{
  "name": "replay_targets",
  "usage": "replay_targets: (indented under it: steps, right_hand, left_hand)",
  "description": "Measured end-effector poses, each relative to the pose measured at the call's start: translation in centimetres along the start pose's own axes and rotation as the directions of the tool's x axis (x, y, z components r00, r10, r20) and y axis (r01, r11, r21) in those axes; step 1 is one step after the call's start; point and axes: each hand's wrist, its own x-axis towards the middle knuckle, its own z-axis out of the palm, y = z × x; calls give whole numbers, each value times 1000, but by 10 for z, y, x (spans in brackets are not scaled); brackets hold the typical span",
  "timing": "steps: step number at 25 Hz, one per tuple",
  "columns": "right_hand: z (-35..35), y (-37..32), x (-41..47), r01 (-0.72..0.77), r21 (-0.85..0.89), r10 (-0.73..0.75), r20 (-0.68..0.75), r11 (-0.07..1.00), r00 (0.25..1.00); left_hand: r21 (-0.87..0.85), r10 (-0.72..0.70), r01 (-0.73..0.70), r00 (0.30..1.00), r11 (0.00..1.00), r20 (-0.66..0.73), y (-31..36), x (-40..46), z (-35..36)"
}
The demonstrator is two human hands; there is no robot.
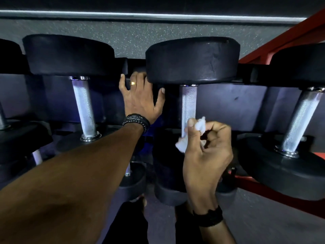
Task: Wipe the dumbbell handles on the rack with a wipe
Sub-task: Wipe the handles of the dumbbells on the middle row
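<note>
Your right hand (206,148) sits at about five o'clock from the picture's centre, fingers curled, thumb and fingers pinching a crumpled white wipe (190,133). The wipe is pressed against the lower end of the knurled silver metal handle (188,103) of the middle black rubber-headed dumbbell (192,59), whose far head fills the one o'clock area. Its near head is mostly hidden behind your hand.

Your left hand (141,97) is at twelve o'clock from the centre, fingers spread and straight, laid flat on the dark rack tray (228,103) between two dumbbells. Its fingertips reach under the edge of the middle dumbbell's far head, and the thumb points toward the handle without touching it. A gold ring (132,83) shows on one finger, and a black beaded bracelet (138,121) wraps that wrist. A black band (209,217) wraps your right wrist.

At ten o'clock a second black dumbbell with a silver knurled handle (84,106) rests on the same tray, well apart from the wipe. At three o'clock a third black dumbbell with a tilted silver handle (299,120) lies beside the red metal rack frame (281,37). More dark dumbbell heads (168,194) show on a lower tier at six o'clock. Grey speckled floor (123,36) runs behind the rack at twelve o'clock.
</note>
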Motion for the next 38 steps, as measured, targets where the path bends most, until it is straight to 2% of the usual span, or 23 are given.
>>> replay_targets:
  steps: [5, 9, 13, 16, 18, 19, 21, 22, 23, 24, 27, 30, 34, 38]
  right_hand:
    - [5, 14, -6, 213, -361, -222, 16, 908, 975]
    - [12, 17, -7, 300, -389, -343, -43, 871, 938]
    - [12, 19, -5, 332, -459, -383, -20, 824, 923]
    - [14, 10, -9, 268, -540, -318, 2, 797, 948]
    - [14, 5, -11, 256, -569, -296, 22, 782, 955]
    - [13, 4, -11, 257, -588, -290, 39, 767, 956]
    - [13, 3, -10, 260, -633, -267, 88, 729, 960]
    - [13, 4, -9, 259, -658, -251, 108, 707, 962]
    - [14, 5, -8, 258, -680, -239, 124, 686, 963]
    - [16, 6, -8, 265, -695, -234, 141, 669, 962]
    - [17, 6, -8, 290, -726, -261, 157, 623, 953]
    - [17, 5, -9, 314, -754, -284, 176, 577, 943]
    - [17, 3, -9, 316, -750, -286, 176, 582, 942]
    - [18, 5, -5, 256, -741, -227, 143, 621, 963]
  left_hand:
    - [8, -6, 6, 1000, 1000, 28, 0, 1, 0]
    - [-36, 21, -19, 999, 999, 29, -1, 3, -2]
    - [-47, 11, -1, 980, 999, 200, 1, 5, -21]
    - [-87, 81, -48, 904, 995, 419, -6, 9, -49]
    - [-283, 148, -10, 869, 959, 473, -22, 8, -79]
    - [-429, 159, 45, 890, 902, 428, -33, 3, -96]
    - [-559, 73, 48, 979, 827, 192, -73, -15, -130]
    - [-542, 10, 30, 997, 840, 72, -96, -25, -140]
    - [-506, -36, 35, 999, 862, 9, -121, -32, -143]
    - [-449, -71, 68, 997, 891, 12, -145, -35, -138]
    - [-218, -118, 153, 979, 964, 166, -192, -21, -110]
    - [-69, -40, 56, 978, 996, 207, -207, -5, -80]
    - [14, 38, -41, 981, 999, 188, -213, -7, -54]
    - [15, 16, -19, 983, 1000, 180, -216, -7, -52]
